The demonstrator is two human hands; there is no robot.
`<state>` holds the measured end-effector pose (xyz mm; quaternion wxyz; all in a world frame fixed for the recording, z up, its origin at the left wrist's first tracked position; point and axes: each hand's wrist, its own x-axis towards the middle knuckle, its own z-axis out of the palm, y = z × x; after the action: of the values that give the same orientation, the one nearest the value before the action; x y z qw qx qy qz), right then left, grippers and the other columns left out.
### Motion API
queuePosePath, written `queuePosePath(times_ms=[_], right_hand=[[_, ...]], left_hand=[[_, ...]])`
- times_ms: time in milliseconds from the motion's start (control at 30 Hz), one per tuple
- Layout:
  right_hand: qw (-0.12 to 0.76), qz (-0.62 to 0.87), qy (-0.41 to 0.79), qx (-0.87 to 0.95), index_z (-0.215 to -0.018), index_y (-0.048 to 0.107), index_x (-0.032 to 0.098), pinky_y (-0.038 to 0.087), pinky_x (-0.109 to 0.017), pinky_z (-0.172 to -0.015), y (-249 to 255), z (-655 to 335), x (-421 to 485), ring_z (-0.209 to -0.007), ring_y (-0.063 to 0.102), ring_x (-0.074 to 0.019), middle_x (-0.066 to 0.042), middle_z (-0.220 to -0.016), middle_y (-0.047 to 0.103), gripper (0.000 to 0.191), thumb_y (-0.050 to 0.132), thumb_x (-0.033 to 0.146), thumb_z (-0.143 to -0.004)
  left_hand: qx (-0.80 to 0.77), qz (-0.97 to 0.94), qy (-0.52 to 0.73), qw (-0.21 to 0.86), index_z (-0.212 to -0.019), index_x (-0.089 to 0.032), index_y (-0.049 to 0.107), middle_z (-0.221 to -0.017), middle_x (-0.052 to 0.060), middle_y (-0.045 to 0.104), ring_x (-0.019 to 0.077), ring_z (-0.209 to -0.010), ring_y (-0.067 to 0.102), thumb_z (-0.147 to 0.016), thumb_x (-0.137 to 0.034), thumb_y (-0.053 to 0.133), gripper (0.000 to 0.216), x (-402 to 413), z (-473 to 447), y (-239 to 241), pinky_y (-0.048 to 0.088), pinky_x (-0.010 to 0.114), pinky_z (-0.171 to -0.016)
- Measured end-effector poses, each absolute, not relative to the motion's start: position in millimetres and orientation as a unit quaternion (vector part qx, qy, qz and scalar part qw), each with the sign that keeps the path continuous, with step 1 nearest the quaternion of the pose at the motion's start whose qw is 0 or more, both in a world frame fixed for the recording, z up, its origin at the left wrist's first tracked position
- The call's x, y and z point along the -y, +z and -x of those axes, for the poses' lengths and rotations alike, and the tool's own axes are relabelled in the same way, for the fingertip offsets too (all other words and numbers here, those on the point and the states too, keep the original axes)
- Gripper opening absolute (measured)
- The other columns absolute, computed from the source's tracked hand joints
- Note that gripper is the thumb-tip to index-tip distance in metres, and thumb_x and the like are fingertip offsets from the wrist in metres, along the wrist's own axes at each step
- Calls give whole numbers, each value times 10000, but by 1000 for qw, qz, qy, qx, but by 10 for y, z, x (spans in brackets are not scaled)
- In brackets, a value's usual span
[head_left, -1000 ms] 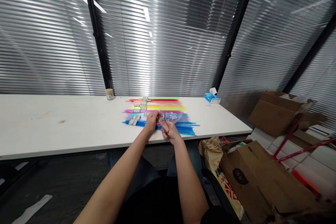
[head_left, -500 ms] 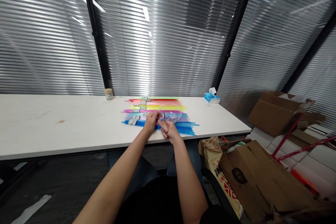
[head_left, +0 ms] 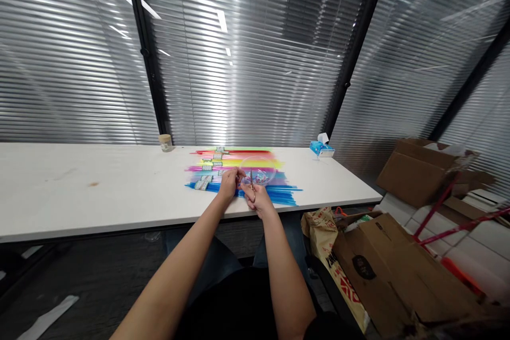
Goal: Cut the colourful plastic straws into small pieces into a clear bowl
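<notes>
My right hand [head_left: 258, 199] is closed around a pair of scissors [head_left: 252, 185], blades pointing away from me. Close beside it on the left, my left hand [head_left: 230, 183] has its fingers pinched together; whatever they hold is too small to make out. Both hands are over a bundle of blue sticks [head_left: 281, 194] near the table's front edge. Just beyond them stands a clear round bowl [head_left: 268, 164] with small colourful bits inside. More bundles lie in rows behind, among them yellow sticks [head_left: 239, 162] and red sticks [head_left: 247, 151], with paper labels [head_left: 203, 183] wrapped round their left parts.
On the white table [head_left: 99, 191], a lidded jar [head_left: 165, 143] stands at the back left and a blue tissue pack [head_left: 321, 147] at the back right. Cardboard boxes [head_left: 398, 265] and a printed paper bag [head_left: 330, 255] crowd the floor at right.
The scissors have shifted very slightly to the right and the bowl very slightly to the left. Both hands stay in nearly the same place.
</notes>
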<state>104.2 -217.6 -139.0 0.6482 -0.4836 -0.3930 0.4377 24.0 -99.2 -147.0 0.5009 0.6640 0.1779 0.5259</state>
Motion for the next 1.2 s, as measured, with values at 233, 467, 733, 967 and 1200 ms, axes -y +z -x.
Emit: queuePosePath(times_ms=[233,467,733,967,1200], right_hand=[[644,477,451,393,-723,597,200,128,-208,-330,-1400,-1055,2169,-315,301,-37,113,-459,416,467,871,577,-695],[639,459,482,385,-749,627,185,121,-194,-328,-1385,-1067,2153,-327,247,-20,125,-469,398,565,853,690,-637],[638,458,484,386,-761,642,174,126,-192,-327,-1384,-1074,2164,-325,255,-21,130,-454,395,583,856,696,-615],[642,469,460,396,-698,543,210,137,-195,-328,-1410,-1050,2154,-317,276,-23,138,-460,366,536,856,643,-661],[640,474,455,400,-697,534,215,137,-197,-327,-1414,-1053,2150,-321,260,-25,135,-468,353,517,851,624,-686]], left_hand=[[-176,-662,531,498,-673,-172,668,-479,-34,413,130,-448,377,-881,-731,488,622,990,-239,-1461,285,291,-485],[-178,-656,528,508,-689,-175,663,-490,-32,419,132,-443,386,-868,-744,489,621,1007,-236,-1456,283,292,-469],[-176,-666,519,506,-690,-179,665,-488,-25,425,137,-452,387,-876,-723,486,601,1022,-220,-1439,288,290,-484],[-174,-682,508,497,-679,-182,682,-532,-9,442,148,-495,414,-875,-670,517,552,1044,-207,-1436,308,285,-479],[-170,-690,505,490,-679,-181,683,-526,-8,438,152,-497,419,-892,-639,506,535,1015,-214,-1453,321,291,-488]])
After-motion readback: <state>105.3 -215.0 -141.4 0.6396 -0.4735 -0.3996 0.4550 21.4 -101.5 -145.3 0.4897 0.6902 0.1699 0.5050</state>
